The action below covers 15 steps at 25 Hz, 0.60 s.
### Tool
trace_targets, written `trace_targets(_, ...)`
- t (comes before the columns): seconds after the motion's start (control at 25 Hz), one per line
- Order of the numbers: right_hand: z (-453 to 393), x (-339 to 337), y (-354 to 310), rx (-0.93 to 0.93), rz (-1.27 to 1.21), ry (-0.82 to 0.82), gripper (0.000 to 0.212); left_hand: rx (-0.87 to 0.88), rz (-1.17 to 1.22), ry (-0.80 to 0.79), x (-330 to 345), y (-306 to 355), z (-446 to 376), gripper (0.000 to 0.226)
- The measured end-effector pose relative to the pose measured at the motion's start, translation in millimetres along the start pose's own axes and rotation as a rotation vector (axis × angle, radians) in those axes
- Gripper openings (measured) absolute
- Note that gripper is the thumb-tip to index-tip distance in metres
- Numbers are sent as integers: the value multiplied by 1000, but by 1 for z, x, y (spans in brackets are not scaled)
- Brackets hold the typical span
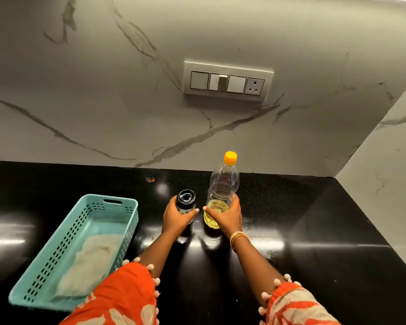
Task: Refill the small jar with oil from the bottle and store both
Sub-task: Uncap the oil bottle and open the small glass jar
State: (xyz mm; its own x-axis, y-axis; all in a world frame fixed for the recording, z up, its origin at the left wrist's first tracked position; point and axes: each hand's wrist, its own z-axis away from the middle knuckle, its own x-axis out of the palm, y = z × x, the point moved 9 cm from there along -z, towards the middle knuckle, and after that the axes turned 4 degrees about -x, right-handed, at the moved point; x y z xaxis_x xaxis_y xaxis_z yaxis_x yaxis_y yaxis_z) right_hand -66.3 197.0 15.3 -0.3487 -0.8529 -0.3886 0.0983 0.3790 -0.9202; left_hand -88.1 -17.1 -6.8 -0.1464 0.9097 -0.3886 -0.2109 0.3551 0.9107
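Nearest, two orange patterned sleeves [117, 299] reaching forward over the glossy black table [314, 254]. To the left, a teal perforated basket [42, 277] lying on the table with a pale folded cloth [89, 261] inside, holding neither jar nor bottle. Further out, left hand [176, 219] wrapped round the small jar [185, 201], grip closed about its body, black lid on. Just beside it, right hand [225, 219] curled round the lower part of the oil bottle [222, 195], grip firm, bangles [238, 238] at the wrist, orange cap [230, 158] screwed on. Both upright on the table, close but apart. Yellow oil only in the bottle's bottom part; jar's fill level impossible to tell. Beyond, marble wall with a switch panel [227, 79]. Both closed, so either pouring not begun or already finished; storing plainly left to do.
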Motion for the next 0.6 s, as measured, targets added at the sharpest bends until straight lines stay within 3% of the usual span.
trace_targets(0.12,-6,3,-1,-9,-123,14,78,1,23,37,-1,6,-5,60)
trace_targets(0.24,-1,0,-2,-5,-149,34,62,8,-49,100,-5,9,1,53)
trace_targets(0.6,82,-33,0,-21,-202,37,61,79,-51,111,-29,14,83,49)
